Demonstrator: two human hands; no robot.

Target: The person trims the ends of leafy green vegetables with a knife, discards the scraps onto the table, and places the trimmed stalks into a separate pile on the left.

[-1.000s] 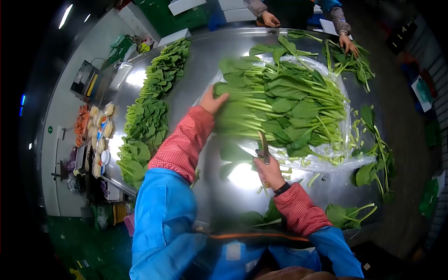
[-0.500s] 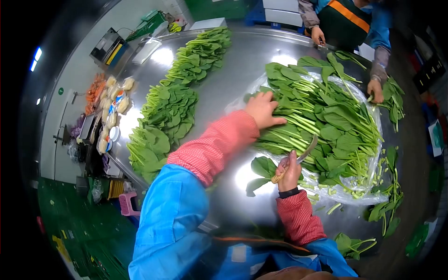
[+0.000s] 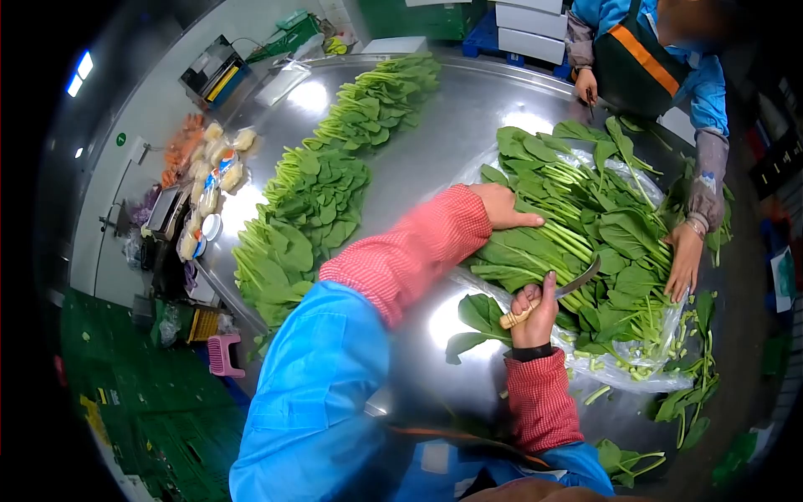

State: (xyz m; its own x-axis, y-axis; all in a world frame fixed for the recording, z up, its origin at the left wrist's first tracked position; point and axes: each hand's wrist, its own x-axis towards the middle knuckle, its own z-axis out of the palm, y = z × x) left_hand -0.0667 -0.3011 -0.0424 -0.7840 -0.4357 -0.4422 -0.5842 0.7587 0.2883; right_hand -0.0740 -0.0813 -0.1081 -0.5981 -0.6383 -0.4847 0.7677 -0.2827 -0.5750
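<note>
A large heap of leafy green stalks [image 3: 623, 238] lies on clear plastic on the metal table. My left hand [image 3: 504, 207] is at the heap's left side, its fingers partly hidden among the leaves, with the thumb stretched over the stems. My right hand [image 3: 534, 315] is closed round the wooden handle of a curved knife [image 3: 577, 280], whose blade points up and right over the heap's lower left edge. Loose leaves [image 3: 478, 322] lie just left of my right hand. Cut stem pieces [image 3: 640, 368] are scattered at the heap's lower edge.
Bunched greens [image 3: 322, 197] form a long row on the left of the metal table [image 3: 418, 167]. Bagged pale items [image 3: 213, 171] lie beyond the left edge. Across the table a person [image 3: 648, 58] has one hand [image 3: 686, 259] on the heap's right side. A pink stool [image 3: 224, 356] stands lower left.
My left hand has moved deeper into the leaves, its fingers now mostly hidden. The other person's hand has come down onto the heap's right side. The view has shifted slightly.
</note>
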